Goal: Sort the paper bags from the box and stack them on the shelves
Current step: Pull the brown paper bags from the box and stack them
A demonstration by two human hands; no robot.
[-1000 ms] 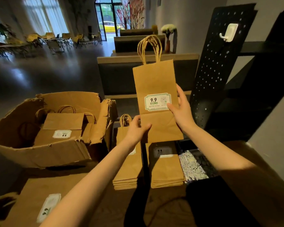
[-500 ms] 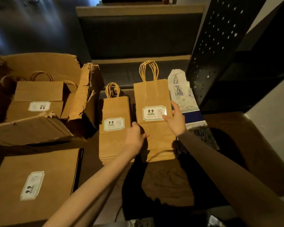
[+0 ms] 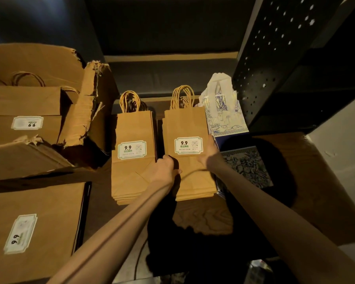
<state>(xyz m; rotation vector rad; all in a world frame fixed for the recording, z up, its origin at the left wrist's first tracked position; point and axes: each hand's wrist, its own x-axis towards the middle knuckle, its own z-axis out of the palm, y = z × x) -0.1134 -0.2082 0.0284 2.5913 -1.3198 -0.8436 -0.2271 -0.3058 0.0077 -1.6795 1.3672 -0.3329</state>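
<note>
Where the wooden tabletop (image 3: 203, 220) meets the far left edge of the view, a torn cardboard box (image 3: 49, 111) sits open with large kraft bags (image 3: 27, 111) lying inside, their white labels reading upside down. In front of it, nearer the camera, a large flat kraft bag (image 3: 33, 228) lies on the tabletop, label up. Next comes the left stack of small kraft bags (image 3: 131, 160), handles pointing away and a "9.9" label on top. Just beside it is the right stack of small kraft bags (image 3: 188, 167), which carries the top bag (image 3: 184, 132), set flat with its label facing up. The left hand (image 3: 165, 167) grips the lower left edge of that top bag, fingers curled over it, though whether they reach under only this one bag is hard to tell in the dim light. The right hand (image 3: 210, 152) pinches its right edge beside the label, thumb on top. Right of the stacks lie blue-and-white patterned bags (image 3: 223, 113), and beyond them rises a black perforated shelf panel (image 3: 275, 54).
</note>
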